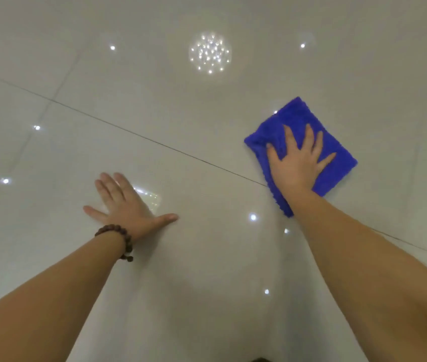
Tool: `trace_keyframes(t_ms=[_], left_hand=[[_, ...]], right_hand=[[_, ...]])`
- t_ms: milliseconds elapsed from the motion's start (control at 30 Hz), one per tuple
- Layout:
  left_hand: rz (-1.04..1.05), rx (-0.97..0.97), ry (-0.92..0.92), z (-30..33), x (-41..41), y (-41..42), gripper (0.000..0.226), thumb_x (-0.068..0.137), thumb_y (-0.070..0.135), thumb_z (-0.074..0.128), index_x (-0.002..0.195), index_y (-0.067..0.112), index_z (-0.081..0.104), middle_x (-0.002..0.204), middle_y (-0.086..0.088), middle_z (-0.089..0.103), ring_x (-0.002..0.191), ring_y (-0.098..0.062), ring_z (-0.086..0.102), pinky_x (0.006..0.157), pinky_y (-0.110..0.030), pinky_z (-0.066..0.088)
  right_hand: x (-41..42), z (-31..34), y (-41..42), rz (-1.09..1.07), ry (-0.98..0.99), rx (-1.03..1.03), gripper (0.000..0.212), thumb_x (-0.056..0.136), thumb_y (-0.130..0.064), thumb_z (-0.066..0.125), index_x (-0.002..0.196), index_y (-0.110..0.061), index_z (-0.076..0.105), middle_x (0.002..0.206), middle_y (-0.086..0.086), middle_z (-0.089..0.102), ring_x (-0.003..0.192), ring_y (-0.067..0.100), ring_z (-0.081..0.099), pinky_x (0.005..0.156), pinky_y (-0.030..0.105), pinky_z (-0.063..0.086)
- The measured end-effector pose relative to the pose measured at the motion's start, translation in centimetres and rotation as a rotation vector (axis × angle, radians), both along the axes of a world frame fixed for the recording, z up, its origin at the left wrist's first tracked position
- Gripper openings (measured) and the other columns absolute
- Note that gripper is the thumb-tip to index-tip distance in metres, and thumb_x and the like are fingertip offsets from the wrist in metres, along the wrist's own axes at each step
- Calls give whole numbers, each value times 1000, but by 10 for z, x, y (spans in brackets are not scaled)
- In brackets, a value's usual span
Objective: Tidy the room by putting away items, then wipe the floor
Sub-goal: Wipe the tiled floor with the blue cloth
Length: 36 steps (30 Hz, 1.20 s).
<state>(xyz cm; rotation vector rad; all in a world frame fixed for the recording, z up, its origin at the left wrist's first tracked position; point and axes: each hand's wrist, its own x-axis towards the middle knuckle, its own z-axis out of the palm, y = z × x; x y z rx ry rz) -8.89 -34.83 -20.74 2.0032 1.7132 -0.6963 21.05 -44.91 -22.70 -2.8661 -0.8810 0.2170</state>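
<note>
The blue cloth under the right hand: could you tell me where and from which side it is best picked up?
Probably at the far corner of the blue cloth, coming from above. The right hand lies flat on the middle, and the cloth lies flat on the floor, so a free corner is easiest to pinch.

Cloth (337, 152) flat on floor (181, 113), far right. Right hand (296, 163) on top of cloth, fingers spread. Left hand (126, 205) flat on bare floor, nearer and well left of cloth (bracelet (118, 239) on its wrist). Tile joint (155, 142) runs diagonally between hands, passing under cloth.
</note>
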Motion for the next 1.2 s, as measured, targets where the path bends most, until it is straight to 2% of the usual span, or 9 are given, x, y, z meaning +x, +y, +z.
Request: trace_keyframes(t_ms=[67, 200, 267, 400, 633, 800, 933, 1033, 1200], left_hand=[[-7, -12, -12, -2, -2, -3, 156, 45, 94, 54, 143, 7, -30, 153, -14, -34, 141, -30, -30, 108, -69, -2], [-55, 4, -68, -1, -14, 0, 147, 54, 91, 53, 144, 12, -31, 153, -12, -34, 142, -27, -29, 111, -67, -1], [-95, -25, -94, 1, -21, 4, 150, 50, 92, 53, 142, 13, -35, 151, -11, -38, 141, -26, -32, 110, -65, -4], [-103, -38, -116, -3, -29, 1, 153, 46, 94, 52, 139, 13, -38, 148, -11, -42, 137, -26, -39, 107, -66, -12], [-109, -13, -145, -5, -34, 2, 148, 50, 94, 48, 140, 13, -38, 149, -11, -42, 138, -27, -38, 108, -65, -10], [-74, -31, -316, 0, -46, 5, 136, 63, 77, 64, 148, 17, -24, 154, -4, -35, 141, -19, -32, 110, -57, -16], [45, 116, -544, 6, -80, 17, 119, 72, 60, 71, 153, 13, -1, 161, -5, -7, 148, -17, -10, 120, -46, -2], [154, 218, -371, 10, -113, 37, 126, 68, 72, 64, 152, 10, -5, 161, -10, -11, 147, -22, -15, 119, -50, -4], [353, 186, -44, 17, -154, 75, 140, 55, 93, 47, 149, 14, -21, 157, -13, -25, 144, -27, -24, 110, -67, -6]], right_hand=[[-82, -3, 11, 171, -15, 16, 64, 86, -68, 35, 144, -42, 31, 159, 4, 16, 146, 31, 3, 110, 67, -5], [-119, -4, 14, 1071, -67, 34, 61, 83, -63, 45, 141, -44, 38, 155, 2, 29, 145, 30, 17, 112, 64, 5], [-55, -7, 32, 913, -134, 5, 65, 82, -65, 48, 143, -46, 31, 157, 1, 23, 146, 28, 14, 112, 63, 2], [-27, 3, 56, 39, 23, -68, 71, 85, -75, 26, 148, -46, 14, 161, 3, 0, 146, 30, -7, 108, 70, -2], [-122, -6, 78, 1187, -84, -45, 67, 83, -72, 31, 145, -47, 25, 159, 0, 16, 147, 28, 7, 111, 66, 1], [-58, 3, 78, 246, 30, -94, 72, 83, -77, 26, 148, -47, 14, 161, -3, 2, 147, 24, -5, 111, 66, -3], [-179, -5, 87, 703, -40, -92, 72, 83, -76, 22, 148, -45, 17, 161, 0, 6, 147, 30, -2, 111, 61, -10], [-161, -4, 102, 1069, -59, -58, 69, 82, -76, 23, 145, -47, 25, 159, -3, 16, 147, 27, 7, 114, 58, -5], [-117, -4, 133, 356, 15, -51, 71, 85, -76, 25, 148, -46, 13, 161, -3, 2, 147, 25, -5, 112, 64, -6]])
